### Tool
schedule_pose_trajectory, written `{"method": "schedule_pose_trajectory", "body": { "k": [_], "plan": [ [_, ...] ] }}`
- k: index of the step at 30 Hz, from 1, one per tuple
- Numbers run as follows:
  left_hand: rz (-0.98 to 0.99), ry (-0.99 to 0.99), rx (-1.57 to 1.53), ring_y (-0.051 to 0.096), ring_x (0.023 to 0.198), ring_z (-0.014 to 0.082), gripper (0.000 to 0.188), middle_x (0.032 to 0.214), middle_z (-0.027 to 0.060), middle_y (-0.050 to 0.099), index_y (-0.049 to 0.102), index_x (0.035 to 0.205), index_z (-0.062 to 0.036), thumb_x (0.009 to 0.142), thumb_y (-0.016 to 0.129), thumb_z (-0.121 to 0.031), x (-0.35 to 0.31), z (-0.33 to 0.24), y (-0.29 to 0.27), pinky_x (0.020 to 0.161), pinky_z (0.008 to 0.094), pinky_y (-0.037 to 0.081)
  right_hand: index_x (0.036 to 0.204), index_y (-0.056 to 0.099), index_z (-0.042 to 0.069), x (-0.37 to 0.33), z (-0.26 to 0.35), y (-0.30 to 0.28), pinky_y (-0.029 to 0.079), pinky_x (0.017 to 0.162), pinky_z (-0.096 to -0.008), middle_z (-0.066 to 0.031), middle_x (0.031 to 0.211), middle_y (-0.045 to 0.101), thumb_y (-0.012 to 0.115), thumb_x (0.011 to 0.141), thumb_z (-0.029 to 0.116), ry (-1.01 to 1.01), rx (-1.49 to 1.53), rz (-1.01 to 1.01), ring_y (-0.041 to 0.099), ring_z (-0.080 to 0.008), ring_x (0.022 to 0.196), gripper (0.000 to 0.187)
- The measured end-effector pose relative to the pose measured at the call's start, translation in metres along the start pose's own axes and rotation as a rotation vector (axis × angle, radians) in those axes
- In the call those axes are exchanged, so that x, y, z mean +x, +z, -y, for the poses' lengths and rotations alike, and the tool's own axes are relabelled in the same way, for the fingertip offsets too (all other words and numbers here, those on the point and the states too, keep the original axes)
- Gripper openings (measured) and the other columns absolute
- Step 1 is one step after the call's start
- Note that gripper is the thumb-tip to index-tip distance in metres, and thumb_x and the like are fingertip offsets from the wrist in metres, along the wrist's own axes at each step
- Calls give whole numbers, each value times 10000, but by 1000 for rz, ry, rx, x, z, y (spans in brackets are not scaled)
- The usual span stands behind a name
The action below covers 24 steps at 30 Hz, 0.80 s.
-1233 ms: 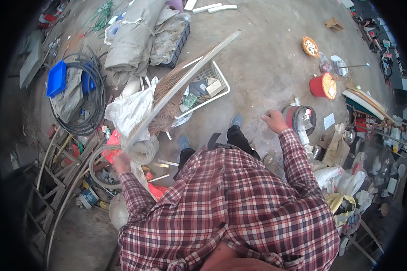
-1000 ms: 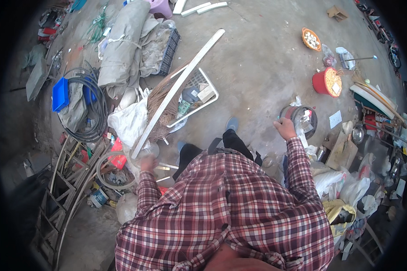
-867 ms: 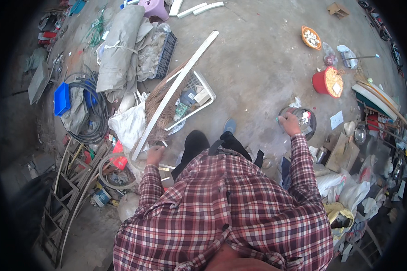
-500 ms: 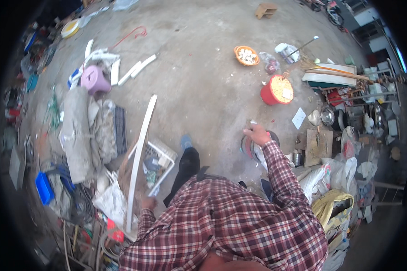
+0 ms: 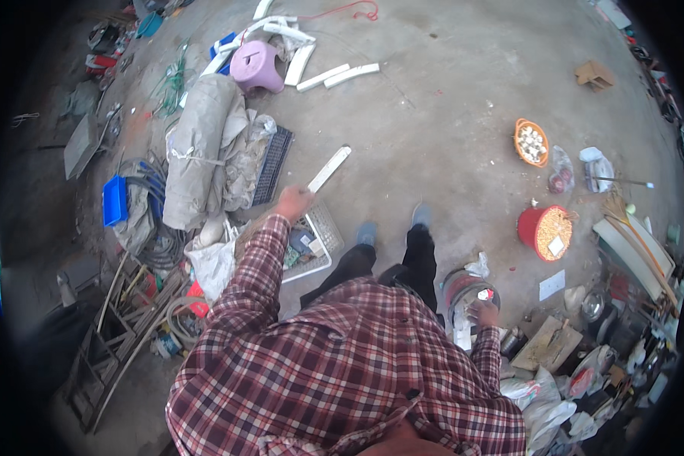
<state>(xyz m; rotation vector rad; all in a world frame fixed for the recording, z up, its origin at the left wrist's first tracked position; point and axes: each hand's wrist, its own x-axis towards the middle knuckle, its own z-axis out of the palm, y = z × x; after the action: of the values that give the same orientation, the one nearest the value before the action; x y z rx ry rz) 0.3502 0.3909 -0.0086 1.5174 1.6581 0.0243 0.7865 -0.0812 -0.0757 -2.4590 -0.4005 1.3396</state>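
My left hand (image 5: 294, 202) is closed around a long white strip (image 5: 329, 169), whose far end sticks out past my fingers over the floor. Below that hand stands a white plastic basket (image 5: 328, 228) with small packets inside, partly covered by my sleeve. On the right, my right hand (image 5: 482, 313) reaches down at a dark round bucket (image 5: 456, 283) beside my leg. A small red and white item (image 5: 485, 294) shows by its fingers. Whether those fingers grip anything is too blurred to tell.
A rolled grey tarp (image 5: 201, 152) and a purple stool (image 5: 256, 67) lie to the left. Ahead right are an orange basket (image 5: 531, 143) of white pieces and a red bucket (image 5: 543, 232) of yellow grain. Clutter, including a flat board (image 5: 547, 342), lines the right side.
The view has turned, so the surroundings sit further right. My left hand has risen from beside the basket onto the white strip. My right hand has drawn back and down to the dark bucket.
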Motion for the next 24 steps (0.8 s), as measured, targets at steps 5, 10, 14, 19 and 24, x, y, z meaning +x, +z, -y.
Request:
{"method": "schedule_pose_trajectory", "body": {
  "k": [5, 10, 14, 19, 24],
  "plan": [
    [-70, -10, 67, 695, 751, 275, 312, 807, 210, 692, 711, 925, 6, 774, 715, -267, -19, -22, -16, 730, 366, 536, 907, 668, -9, 70, 29, 14, 504, 626, -303, -68, 793, 656, 622, 878, 259, -134, -154, 116, 629, -158, 733, 273],
    [-2, -40, 190, 686, 809, 324, 350, 841, 215, 694, 708, 894, 10, 753, 725, -310, -19, -11, 8, 771, 399, 525, 938, 653, 2, 76, 107, -42, 513, 672, -297, -69, 838, 660, 600, 903, 235, -170, 220, 81, 640, -162, 796, 241],
    [-33, -100, 440, 637, 980, 366, 453, 1001, 229, 670, 662, 1021, -6, 751, 733, -364, 33, 3, 43, 858, 432, 502, 971, 639, 2, 39, 124, -76, 517, 716, -283, -70, 882, 660, 588, 928, 204, -8, 325, 117, 634, -156, 837, 212],
    [-186, -44, 586, 608, 1061, 359, 516, 1103, 235, 638, 610, 1131, -17, 772, 713, -373, 119, 18, 85, 913, 435, 486, 940, 641, 1, -14, 70, -96, 521, 658, -278, -65, 849, 662, 606, 914, 174, 153, -78, 180, 629, -137, 756, 179],
    [163, -97, 596, 615, 1067, 347, 465, 1098, 212, 652, 639, 1084, -22, 748, 721, -333, 170, 19, 96, 913, 417, 493, 903, 651, 1, -39, 69, -96, 513, 635, -267, -42, 811, 663, 618, 898, 172, 172, -106, 249, 623, -116, 714, 174]
  ]
}}
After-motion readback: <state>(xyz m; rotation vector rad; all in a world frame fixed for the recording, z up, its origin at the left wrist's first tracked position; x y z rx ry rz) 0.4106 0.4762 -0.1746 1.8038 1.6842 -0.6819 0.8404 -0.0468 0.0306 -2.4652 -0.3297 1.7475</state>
